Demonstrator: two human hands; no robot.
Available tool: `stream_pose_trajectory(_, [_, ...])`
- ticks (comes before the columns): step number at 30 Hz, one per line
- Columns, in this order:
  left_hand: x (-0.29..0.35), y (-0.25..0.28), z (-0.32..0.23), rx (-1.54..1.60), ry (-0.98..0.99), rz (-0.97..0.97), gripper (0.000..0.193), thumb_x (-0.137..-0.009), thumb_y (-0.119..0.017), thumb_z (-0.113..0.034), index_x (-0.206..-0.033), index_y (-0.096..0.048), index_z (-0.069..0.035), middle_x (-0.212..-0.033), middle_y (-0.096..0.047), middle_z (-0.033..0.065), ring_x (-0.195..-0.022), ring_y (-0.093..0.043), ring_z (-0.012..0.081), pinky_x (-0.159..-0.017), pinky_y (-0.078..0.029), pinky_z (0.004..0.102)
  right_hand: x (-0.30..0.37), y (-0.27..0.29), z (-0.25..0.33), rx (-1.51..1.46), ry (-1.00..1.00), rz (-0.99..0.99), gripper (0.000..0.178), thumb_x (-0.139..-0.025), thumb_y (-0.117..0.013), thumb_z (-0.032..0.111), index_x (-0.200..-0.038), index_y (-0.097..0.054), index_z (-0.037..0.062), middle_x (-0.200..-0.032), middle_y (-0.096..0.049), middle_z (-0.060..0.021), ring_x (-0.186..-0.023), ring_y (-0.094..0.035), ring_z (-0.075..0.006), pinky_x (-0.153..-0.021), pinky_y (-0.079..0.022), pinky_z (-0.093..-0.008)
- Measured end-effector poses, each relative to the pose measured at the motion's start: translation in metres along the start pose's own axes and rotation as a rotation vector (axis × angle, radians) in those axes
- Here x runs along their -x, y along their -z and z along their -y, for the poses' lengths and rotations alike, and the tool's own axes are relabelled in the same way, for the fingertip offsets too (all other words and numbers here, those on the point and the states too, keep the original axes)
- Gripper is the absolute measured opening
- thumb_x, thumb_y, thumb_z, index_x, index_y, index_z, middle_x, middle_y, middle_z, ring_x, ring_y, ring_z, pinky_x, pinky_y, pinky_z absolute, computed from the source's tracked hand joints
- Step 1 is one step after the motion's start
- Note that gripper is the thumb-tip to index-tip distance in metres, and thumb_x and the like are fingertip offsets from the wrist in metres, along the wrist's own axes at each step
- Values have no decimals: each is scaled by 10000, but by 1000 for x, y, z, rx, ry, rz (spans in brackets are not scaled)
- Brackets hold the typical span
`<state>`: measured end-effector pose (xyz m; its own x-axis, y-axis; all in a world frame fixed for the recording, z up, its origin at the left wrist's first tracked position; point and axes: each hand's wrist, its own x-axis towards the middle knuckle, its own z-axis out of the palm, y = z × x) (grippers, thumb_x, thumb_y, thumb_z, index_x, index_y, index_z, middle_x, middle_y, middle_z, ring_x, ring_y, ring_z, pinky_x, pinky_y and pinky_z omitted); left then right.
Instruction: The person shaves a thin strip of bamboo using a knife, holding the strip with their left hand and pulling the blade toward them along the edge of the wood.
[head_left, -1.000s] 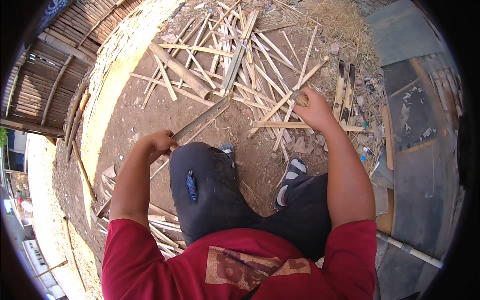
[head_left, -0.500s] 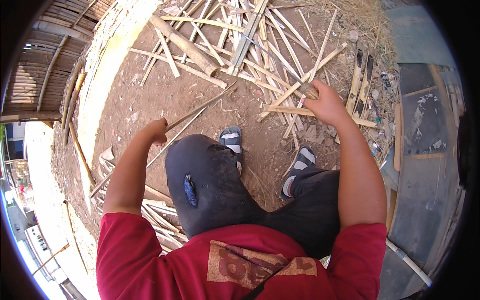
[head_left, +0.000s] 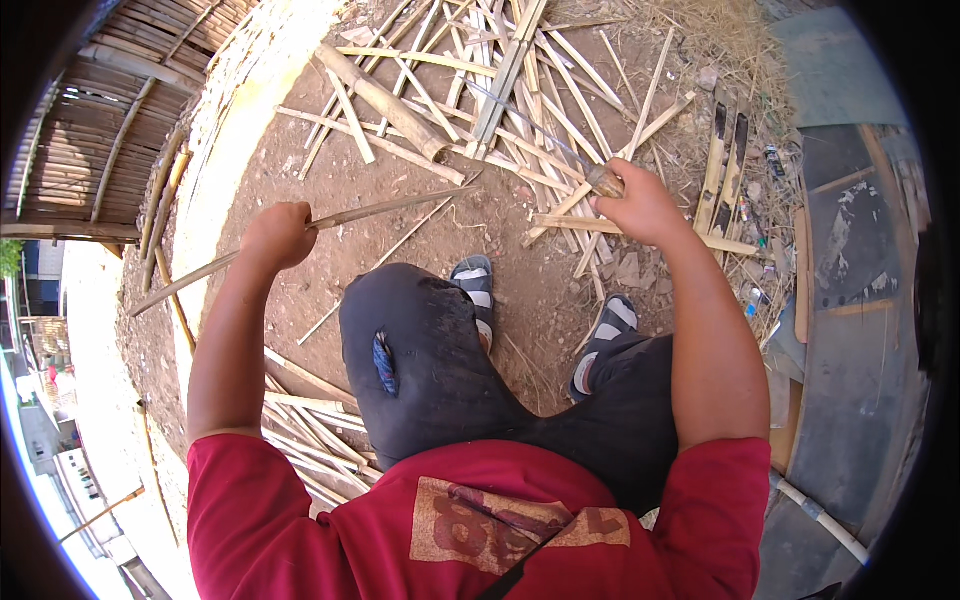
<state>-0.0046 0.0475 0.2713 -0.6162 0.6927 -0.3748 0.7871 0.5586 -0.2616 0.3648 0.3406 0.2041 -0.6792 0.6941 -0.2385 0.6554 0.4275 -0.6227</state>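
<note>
My left hand (head_left: 278, 236) is closed round a long brown bamboo strip (head_left: 385, 206), which slants up to the right above the dirt and runs back past my forearm. In my right hand (head_left: 640, 205) is the wooden handle of a long knife (head_left: 605, 182). Its thin blade points up and left, over a pile of split bamboo strips (head_left: 560, 165). The strip in my left hand and the blade are apart. On the ground between my left hand and my knee lies a thin pale strip (head_left: 385, 262).
A thick bamboo pole (head_left: 385, 100) lies beyond my hands. More split strips (head_left: 315, 440) lie beside my left leg. Two dark-faced bamboo pieces (head_left: 725, 165) rest at the right, near dark panels (head_left: 850, 370). A woven bamboo wall (head_left: 95, 130) stands far left.
My left hand has moved left and away from me, carrying the strip, which now lies at a flatter angle. My right hand with the knife has shifted slightly left.
</note>
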Motion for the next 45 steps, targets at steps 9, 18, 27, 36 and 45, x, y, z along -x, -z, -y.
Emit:
stream_pose_trajectory(9, [47, 135, -40, 153, -354, 6, 334, -919, -737, -366, -894, -703, -34, -805, -705, 130, -738, -656, 262, -702, -509, 400, 23, 8, 36, -276, 123, 85, 621, -843, -757, 201, -1373, -534, -36, -1205, -669, -234, -1094, -658, -308, -947, -500, -384])
stream_pose_trajectory(18, [83, 223, -72, 4, -543, -159, 337, -902, -776, -344, -844, -694, -23, -747, -680, 108, -694, -642, 204, -664, -504, 368, 45, 24, 41, -393, 200, 212, 605, -825, -767, 127, -1359, -538, -42, -1206, -674, -213, -1072, -660, -272, -940, -501, -370])
stream_pose_trajectory(27, [102, 159, -131, 439, -830, -1508, 306, -801, -751, -2, -1085, -637, -2, -977, -680, 145, -878, -680, 251, -752, -541, 356, 36, 20, 24, -628, 113, -61, 737, -834, -775, 138, -1446, -435, -90, -1271, -649, -246, -1156, -649, -282, -1004, -486, -364])
stream_pose_trajectory(36, [79, 24, -301, 1205, -613, -248, 885, -797, -821, -188, -1477, -302, 39, -1308, -560, 246, -1139, -616, 295, -863, -542, 389, 56, 40, 56, -1353, 248, -247, 364, -908, -651, 8, -1248, -525, -25, -1031, -718, -127, -944, -720, -209, -859, -579, -363])
stream_pose_trajectory(45, [76, 26, -352, 1264, -405, -546, 528, -857, -706, -188, -1293, -504, 30, -1052, -650, 293, -938, -663, 435, -801, -521, 497, 69, 55, 51, -1414, 330, -408, 293, -936, -640, 50, -1216, -561, 18, -1107, -707, -141, -1005, -705, -231, -894, -576, -394])
